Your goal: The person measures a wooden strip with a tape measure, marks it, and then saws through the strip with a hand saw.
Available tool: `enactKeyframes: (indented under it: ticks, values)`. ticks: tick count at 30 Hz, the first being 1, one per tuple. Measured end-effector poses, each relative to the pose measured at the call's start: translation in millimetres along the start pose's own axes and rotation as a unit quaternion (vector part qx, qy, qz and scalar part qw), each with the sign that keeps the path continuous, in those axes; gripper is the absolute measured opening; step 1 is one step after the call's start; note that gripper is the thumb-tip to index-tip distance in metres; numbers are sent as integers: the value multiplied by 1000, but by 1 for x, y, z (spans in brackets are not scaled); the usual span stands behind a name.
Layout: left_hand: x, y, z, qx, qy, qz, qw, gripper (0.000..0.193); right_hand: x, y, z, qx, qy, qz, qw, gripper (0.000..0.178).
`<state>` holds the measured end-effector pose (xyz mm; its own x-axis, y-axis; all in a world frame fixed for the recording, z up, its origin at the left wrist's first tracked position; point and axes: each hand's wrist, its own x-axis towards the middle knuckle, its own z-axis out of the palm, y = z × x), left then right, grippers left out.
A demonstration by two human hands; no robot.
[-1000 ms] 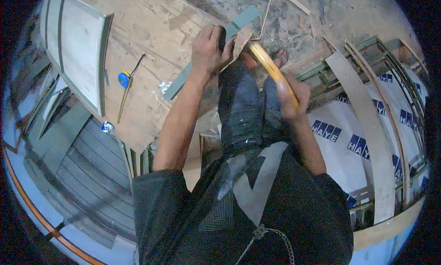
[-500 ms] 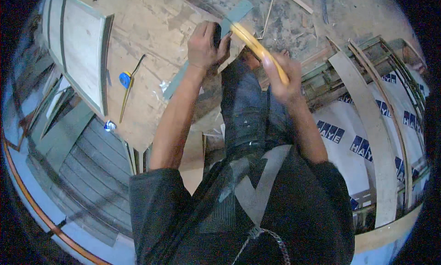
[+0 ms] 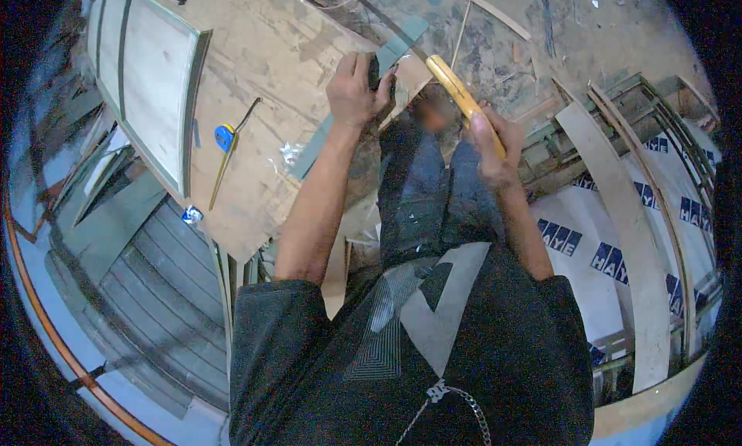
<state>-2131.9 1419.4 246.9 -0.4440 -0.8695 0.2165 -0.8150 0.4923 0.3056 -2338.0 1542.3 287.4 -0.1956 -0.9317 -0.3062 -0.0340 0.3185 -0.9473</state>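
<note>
A handsaw's yellow handle (image 3: 456, 89) is gripped in my right hand (image 3: 492, 143), fingers wrapped round it. Its dark, narrow blade (image 3: 377, 15) stretches up and left, crossing a grey-green strip (image 3: 312, 149). My left hand (image 3: 354, 92) presses down on that strip at the right edge of the wooden worktop (image 3: 263, 67), fingers curled. Beside its fingertips is a dark block-like piece (image 3: 373, 72), and I cannot make out its kind. The strip's far end juts past the worktop edge, under the blade.
On the worktop lie a blue tape measure (image 3: 224, 137), partly pulled out, and a white panel in a greenish frame (image 3: 157, 79). Crumpled foil (image 3: 291, 153) sits beside the strip. Long boards (image 3: 618, 191) and frames lean at the right. Wood offcuts (image 3: 498, 17) litter the floor.
My right hand has drawn the saw back, down and to the right, so more blade shows across the strip. The left hand stays on the strip; the whole view has shifted slightly.
</note>
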Motion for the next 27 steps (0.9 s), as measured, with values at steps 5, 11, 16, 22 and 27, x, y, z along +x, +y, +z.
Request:
enactKeyframes:
  ticks: [5, 11, 16, 22, 27]
  values:
    - [1, 3, 0, 4, -4, -3, 1000, 31, -1, -5, 3, 45, 9, -55, 997, 30]
    - [0, 6, -3, -20, 6, 3, 1000, 28, -1, 10, 0, -18, -22, -87, 996, 21]
    - [-8, 7, -5, -53, -39, -25, 998, 27, -17, -6, -9, -79, -36, -120, 989, 23]
    - [-3, 4, 0, -44, -40, 0, 998, 30, 19, -26, 10, -29, -31, -110, 993, 18]
    - [-10, 6, -7, -50, -63, 0, 997, 31, -4, -21, 4, -27, -31, -88, 995, 21]
